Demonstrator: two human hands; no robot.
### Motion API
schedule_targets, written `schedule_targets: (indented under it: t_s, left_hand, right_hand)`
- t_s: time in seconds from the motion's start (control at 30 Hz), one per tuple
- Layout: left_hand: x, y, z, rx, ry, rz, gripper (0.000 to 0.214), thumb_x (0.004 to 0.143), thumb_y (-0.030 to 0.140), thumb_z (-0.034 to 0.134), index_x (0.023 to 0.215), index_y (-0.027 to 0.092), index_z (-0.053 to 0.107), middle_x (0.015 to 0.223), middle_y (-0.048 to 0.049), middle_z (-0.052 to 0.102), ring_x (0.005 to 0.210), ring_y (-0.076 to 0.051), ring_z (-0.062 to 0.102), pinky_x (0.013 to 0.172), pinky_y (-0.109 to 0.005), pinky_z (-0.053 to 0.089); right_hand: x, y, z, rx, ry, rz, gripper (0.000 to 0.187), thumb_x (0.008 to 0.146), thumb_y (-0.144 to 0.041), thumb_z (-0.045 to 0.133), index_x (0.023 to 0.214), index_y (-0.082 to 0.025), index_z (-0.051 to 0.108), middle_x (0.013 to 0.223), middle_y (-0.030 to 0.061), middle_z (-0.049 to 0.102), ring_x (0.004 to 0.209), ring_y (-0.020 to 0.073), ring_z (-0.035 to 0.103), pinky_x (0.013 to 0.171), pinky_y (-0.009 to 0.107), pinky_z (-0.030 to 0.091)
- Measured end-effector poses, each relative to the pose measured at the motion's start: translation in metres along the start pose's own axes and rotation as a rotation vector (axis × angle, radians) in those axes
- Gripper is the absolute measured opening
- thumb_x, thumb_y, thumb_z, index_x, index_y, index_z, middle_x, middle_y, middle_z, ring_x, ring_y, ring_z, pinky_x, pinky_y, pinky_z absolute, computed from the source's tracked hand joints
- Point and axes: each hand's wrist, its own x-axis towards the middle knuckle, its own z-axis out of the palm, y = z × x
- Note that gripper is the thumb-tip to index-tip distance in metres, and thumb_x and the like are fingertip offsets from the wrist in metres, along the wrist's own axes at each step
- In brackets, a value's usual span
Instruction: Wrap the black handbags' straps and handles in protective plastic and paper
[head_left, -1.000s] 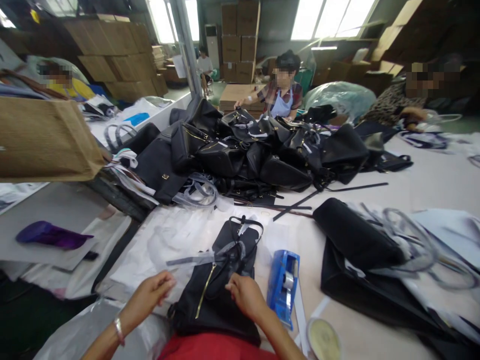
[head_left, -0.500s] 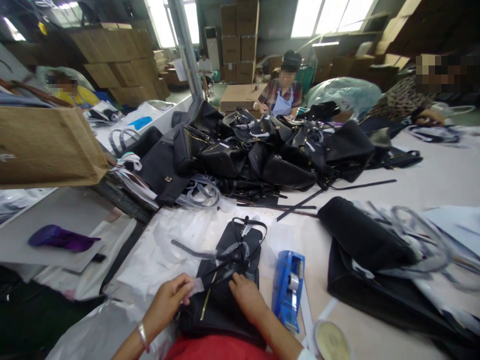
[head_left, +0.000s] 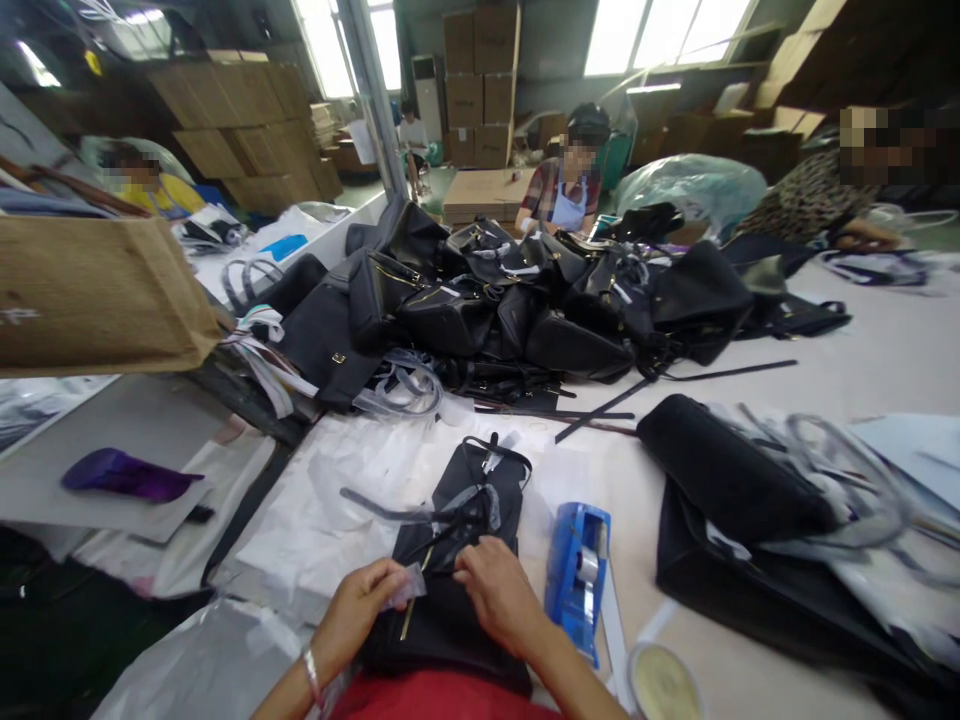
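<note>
A black leather-look backpack (head_left: 480, 470) lies on the table in front of me, with a gold zipper (head_left: 407, 615) down its lower part. Thin black straps, partly wrapped in clear film (head_left: 487, 505), cross its middle. My left hand (head_left: 367, 598) pinches a small clear plastic piece (head_left: 414, 582) above the zipper. Over the right side of the backpack, my right hand (head_left: 499, 595) has its fingers curled together by the straps; what they grip is too small to tell. A blue tape dispenser (head_left: 577, 545) stands just right of this hand.
Black bags (head_left: 465, 320) are heaped across the table's far side. More bags (head_left: 742, 530) lie at right, near a tape roll (head_left: 664, 680). White wrapping sheets (head_left: 292, 510) spread at left beside a brown box (head_left: 97, 290). Co-workers (head_left: 574, 180) sit beyond the heap.
My left hand has moved right and slightly inward with the clear plastic piece. My right hand has risen slightly, its fingers drawn closer together. The backpack stays in place.
</note>
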Motion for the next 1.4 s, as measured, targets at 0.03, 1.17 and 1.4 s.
schedule_targets:
  t_s: [0.03, 1.17, 1.4]
  left_hand:
    - [0.0, 0.0, 0.001, 0.01, -0.003, 0.003, 0.035, 0.086, 0.047, 0.05, 0.074, 0.015, 0.063, 0.067, -0.0003, 0.061, 0.068, -0.016, 0.053, 0.066, -0.024, 0.038]
    - [-0.016, 0.021, 0.008, 0.478, 0.074, 0.086, 0.037, 0.093, 0.043, 0.037, 0.075, 0.021, 0.062, 0.069, 0.0015, 0.063, 0.069, -0.016, 0.058, 0.063, -0.023, 0.037]
    - [-0.025, 0.023, 0.012, 0.547, 0.055, 0.101, 0.039, 0.095, 0.04, 0.033, 0.072, 0.021, 0.058, 0.072, 0.0001, 0.063, 0.071, -0.017, 0.058, 0.065, -0.023, 0.038]
  right_hand:
    - [-0.001, -0.005, -0.004, 0.059, -0.001, 0.027, 0.006, 0.093, -0.021, 0.045, 0.096, -0.022, 0.051, 0.086, 0.0011, 0.063, 0.083, 0.0177, 0.056, 0.079, 0.03, 0.038]
    - [0.012, -0.009, -0.014, -0.062, -0.219, -0.057, 0.014, 0.091, -0.025, 0.048, 0.085, -0.018, 0.059, 0.083, 0.0047, 0.067, 0.083, 0.0199, 0.058, 0.079, 0.031, 0.035]
    - [0.006, -0.019, -0.009, 0.054, -0.229, -0.025, 0.012, 0.09, -0.028, 0.051, 0.096, -0.021, 0.06, 0.089, 0.0023, 0.069, 0.085, 0.0187, 0.06, 0.074, 0.027, 0.035]
